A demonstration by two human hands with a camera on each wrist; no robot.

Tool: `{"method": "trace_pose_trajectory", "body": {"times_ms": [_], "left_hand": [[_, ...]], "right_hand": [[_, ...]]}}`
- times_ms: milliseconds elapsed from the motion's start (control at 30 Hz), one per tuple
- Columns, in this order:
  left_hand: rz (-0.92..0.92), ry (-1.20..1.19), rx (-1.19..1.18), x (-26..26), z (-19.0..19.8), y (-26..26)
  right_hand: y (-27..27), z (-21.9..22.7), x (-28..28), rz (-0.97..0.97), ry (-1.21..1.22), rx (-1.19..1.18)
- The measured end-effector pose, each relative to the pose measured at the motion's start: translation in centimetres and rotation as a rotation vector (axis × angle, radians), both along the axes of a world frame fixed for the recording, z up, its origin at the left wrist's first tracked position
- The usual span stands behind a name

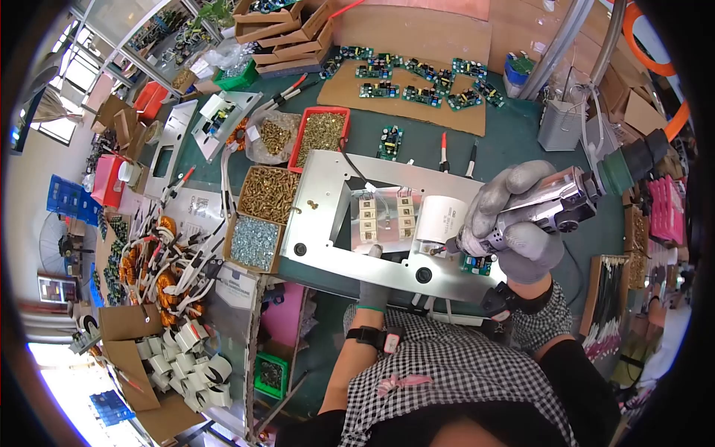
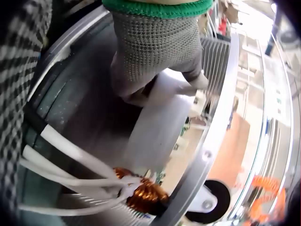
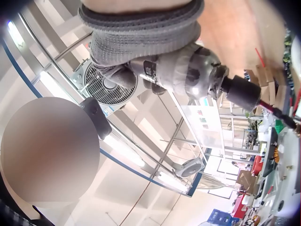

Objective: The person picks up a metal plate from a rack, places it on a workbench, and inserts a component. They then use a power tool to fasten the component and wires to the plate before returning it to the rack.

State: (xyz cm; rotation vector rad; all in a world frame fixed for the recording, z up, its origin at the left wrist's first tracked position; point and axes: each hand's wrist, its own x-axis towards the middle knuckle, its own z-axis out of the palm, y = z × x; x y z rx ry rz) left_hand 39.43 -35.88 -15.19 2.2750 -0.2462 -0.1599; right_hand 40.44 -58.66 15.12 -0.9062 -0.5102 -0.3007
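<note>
My gloved right hand (image 1: 514,212) grips a power screwdriver (image 1: 555,197), its bit pointing left close to the white printed cylinder (image 1: 441,216). In the right wrist view the tool's dark chuck (image 3: 242,89) and red bit extend toward the bench. A silver metal panel (image 1: 320,179) with a rectangular cutout lies in front of me. Two rows of cream terminal blocks (image 1: 368,220) show in the cutout. Gloved too, my left hand (image 1: 374,287) reaches under the panel's near edge. From the left wrist view, it holds a pale flat plate (image 2: 157,117) between thumb and fingers.
Left of the panel stand a box of brass screws (image 1: 268,194), a box of silver hardware (image 1: 253,242) and a red bin (image 1: 320,127). Circuit boards (image 1: 421,95) lie on cardboard behind. A copper coil (image 2: 146,195) and white cables (image 2: 77,153) hang below the panel.
</note>
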Motion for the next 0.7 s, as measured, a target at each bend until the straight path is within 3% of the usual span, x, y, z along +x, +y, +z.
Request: {"method": "trace_pose_trajectory", "body": {"times_ms": [100,133,200,400,533,700], "left_hand": [[-0.2,-0.139,0.23,-1.5,-0.7,1.6],[-0.133,0.047,-0.083,-1.9,-0.6,2.3],[-0.035,0.221,-0.317,-3.1,1.4,4.1],[-0.072,0.116,-0.22,-2.7,2.9,5.9],[-0.141,-0.035,-0.091,-1.0,2.1,5.5],[-0.196,-0.194,0.059,0.2,0.5,4.3]], "right_hand": [[-0.1,0.3,0.5,0.002,-0.02,-0.07],[-0.1,0.3,0.7,0.014,-0.035,-0.058],[-0.2,0.5,1.2,-0.021,-0.031,-0.072],[0.4,0.8,2.9,-0.029,-0.014,-0.084],[1.3,1.4,5.3,-0.046,-0.143,-0.141],[1.7,0.1,6.2,-0.202,0.017,-0.095]]}}
